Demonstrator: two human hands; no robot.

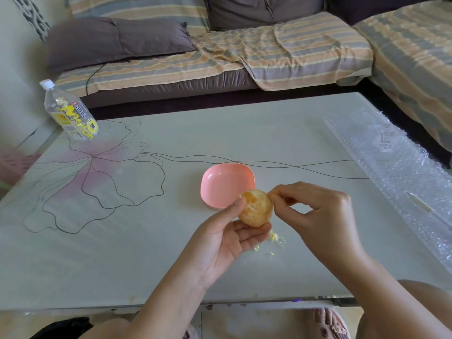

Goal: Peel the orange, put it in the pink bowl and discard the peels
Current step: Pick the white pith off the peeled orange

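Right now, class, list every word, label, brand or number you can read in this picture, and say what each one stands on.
Plastic bottle, label: large yellow stylised lettering and small dark print, too blurred to read.
Bubble wrap, white sticker: dark print, too small to read.
Pink bowl and orange: no text.
Nothing here can be quoted with certainty.

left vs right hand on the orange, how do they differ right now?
Left hand lies palm up, cradling the orange from below with its thumb on the left side; right hand shows its back and pinches only the orange's upper right edge. Left hand wraps the fruit; right hand touches it at one spot. Both hold the orange, beside the pink bowl.
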